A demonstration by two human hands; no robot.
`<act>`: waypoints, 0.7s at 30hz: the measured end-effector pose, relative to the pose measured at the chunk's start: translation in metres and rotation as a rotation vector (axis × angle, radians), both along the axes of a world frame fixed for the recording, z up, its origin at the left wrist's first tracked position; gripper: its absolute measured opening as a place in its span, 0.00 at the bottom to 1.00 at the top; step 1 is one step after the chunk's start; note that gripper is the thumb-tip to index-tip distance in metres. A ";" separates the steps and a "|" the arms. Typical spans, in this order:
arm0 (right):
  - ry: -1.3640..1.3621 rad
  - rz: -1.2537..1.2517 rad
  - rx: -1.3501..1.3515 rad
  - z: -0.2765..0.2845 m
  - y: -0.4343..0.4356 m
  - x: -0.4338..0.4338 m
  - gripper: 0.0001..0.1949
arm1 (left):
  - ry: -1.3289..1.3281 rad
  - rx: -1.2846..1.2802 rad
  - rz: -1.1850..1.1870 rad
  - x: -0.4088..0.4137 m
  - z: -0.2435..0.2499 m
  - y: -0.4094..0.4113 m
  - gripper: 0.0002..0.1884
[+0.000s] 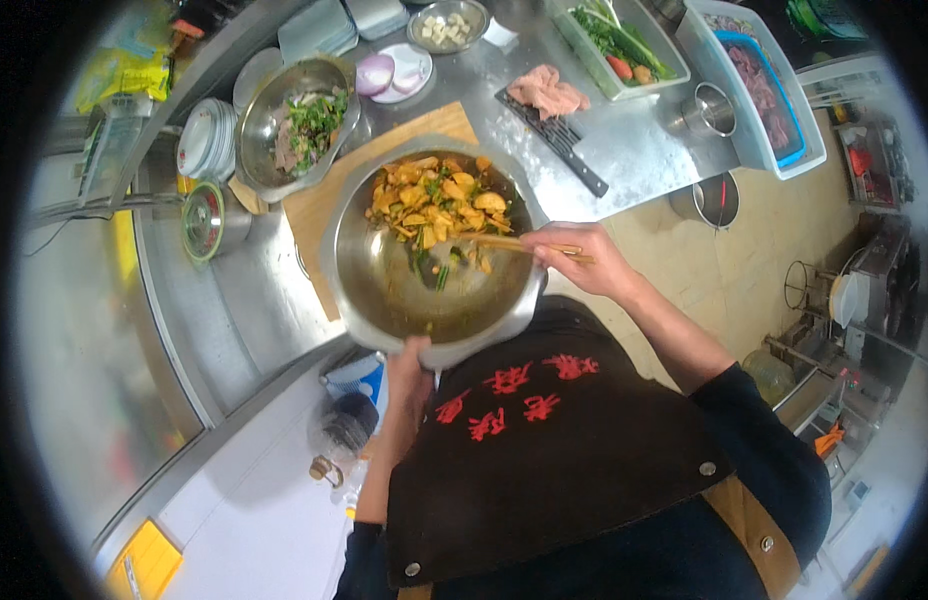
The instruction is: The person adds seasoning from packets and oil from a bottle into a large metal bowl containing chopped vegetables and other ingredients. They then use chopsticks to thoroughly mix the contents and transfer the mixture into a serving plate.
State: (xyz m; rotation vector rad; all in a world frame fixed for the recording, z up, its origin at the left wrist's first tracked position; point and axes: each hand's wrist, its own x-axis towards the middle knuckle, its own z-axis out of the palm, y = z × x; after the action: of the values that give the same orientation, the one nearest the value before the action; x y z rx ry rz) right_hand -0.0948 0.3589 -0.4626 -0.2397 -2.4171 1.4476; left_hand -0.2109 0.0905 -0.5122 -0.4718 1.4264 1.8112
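Observation:
A large stainless steel bowl is before me, partly over a wooden cutting board. My left hand grips its near rim. Sliced yellow-brown food mixed with green pieces is heaped against the far side of the bowl, and an oily film coats the bare near part. In my right hand is a pair of wooden chopsticks, held over the right rim. Their tips reach into the edge of the heap.
A second steel bowl with meat and chopped greens stands at the far left beside stacked plates. A slotted cleaver lies under a pink cloth. Vegetables fill a plastic bin. A steel cup sits near the counter's right edge.

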 end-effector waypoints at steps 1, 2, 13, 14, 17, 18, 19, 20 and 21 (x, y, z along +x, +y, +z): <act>-0.077 0.032 -0.155 0.001 -0.008 0.004 0.10 | -0.130 -0.061 -0.075 -0.014 -0.017 -0.007 0.09; -0.151 0.071 -0.283 0.002 -0.011 0.002 0.09 | -0.093 0.021 -0.085 -0.020 -0.019 0.010 0.05; -0.119 0.020 -0.224 -0.001 -0.001 -0.003 0.09 | -0.131 -0.196 -0.120 -0.017 0.004 0.012 0.11; -0.186 0.070 -0.287 -0.001 -0.004 -0.001 0.09 | -0.104 -0.011 -0.035 -0.014 0.009 0.028 0.07; -0.168 0.044 -0.397 -0.018 0.012 -0.015 0.09 | -0.099 -0.096 -0.102 -0.037 0.012 0.073 0.04; -0.128 0.015 -0.280 -0.013 0.021 -0.020 0.09 | -0.109 -0.096 -0.146 -0.045 0.007 0.075 0.06; -0.092 -0.010 -0.165 -0.004 0.030 -0.023 0.09 | -0.049 -0.057 -0.132 -0.039 0.000 0.065 0.06; -0.022 -0.050 -0.064 0.001 0.037 -0.025 0.09 | 0.011 -0.019 -0.117 -0.024 -0.009 0.042 0.06; -0.030 -0.038 -0.064 0.006 0.034 -0.019 0.09 | 0.072 0.011 -0.101 -0.011 -0.010 0.021 0.07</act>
State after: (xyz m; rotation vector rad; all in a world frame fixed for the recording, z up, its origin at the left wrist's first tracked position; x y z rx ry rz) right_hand -0.1134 0.3928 -0.4565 -0.3232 -2.3786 1.5166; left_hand -0.2219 0.1120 -0.5227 -0.3262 1.4620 1.7692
